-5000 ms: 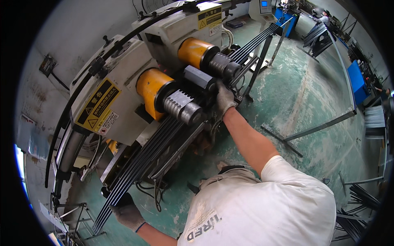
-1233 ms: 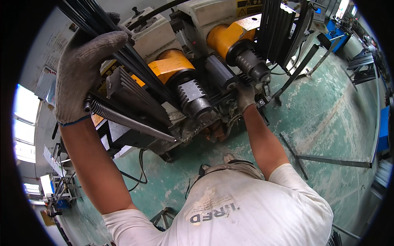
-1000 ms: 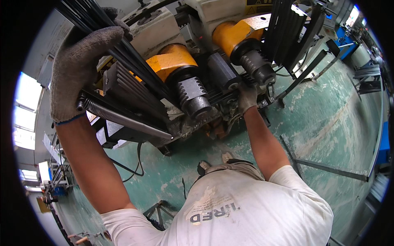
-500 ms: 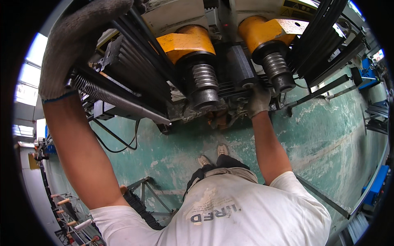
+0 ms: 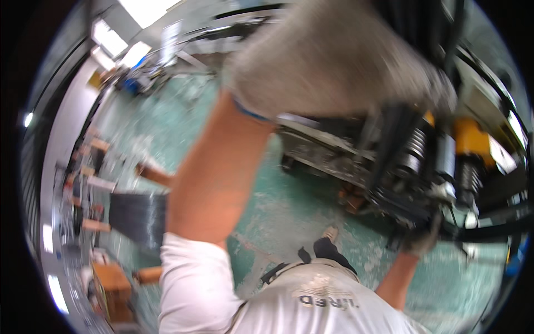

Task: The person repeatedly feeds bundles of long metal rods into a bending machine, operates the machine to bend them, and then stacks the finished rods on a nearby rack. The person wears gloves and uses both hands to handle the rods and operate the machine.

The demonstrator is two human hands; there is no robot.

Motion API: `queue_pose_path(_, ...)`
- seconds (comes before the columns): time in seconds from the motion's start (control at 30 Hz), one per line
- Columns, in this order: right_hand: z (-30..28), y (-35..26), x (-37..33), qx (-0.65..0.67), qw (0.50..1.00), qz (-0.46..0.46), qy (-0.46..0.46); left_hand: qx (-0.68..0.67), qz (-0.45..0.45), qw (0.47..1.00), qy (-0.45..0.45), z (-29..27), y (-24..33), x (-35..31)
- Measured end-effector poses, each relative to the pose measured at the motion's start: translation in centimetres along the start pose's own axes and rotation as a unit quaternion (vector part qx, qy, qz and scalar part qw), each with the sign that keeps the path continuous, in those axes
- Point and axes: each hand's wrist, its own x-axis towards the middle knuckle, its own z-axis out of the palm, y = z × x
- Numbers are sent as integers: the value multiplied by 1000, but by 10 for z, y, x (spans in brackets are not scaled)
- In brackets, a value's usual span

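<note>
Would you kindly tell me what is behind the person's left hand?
Behind the left hand, the machine's frame partly shows; whatever the hand directly covers cannot be seen.

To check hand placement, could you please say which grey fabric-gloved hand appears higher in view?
The left hand, large across the upper middle; the right hand sits lower, looking much smaller.

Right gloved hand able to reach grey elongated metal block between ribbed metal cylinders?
Probably yes: the right gloved hand sits below the grey metal block in view; only small, blurred machine parts show between.
</note>
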Motion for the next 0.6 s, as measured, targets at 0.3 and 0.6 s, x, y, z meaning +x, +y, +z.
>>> queue_pose_path(0.3,68,66,-130,-200,961,-112,-156,-260,-364,817,364,-135,250,-227)
queue_pose_path(0.6,136,158,-392,-234,867,113,-426,67,-474,590,651,-218,620,-355)
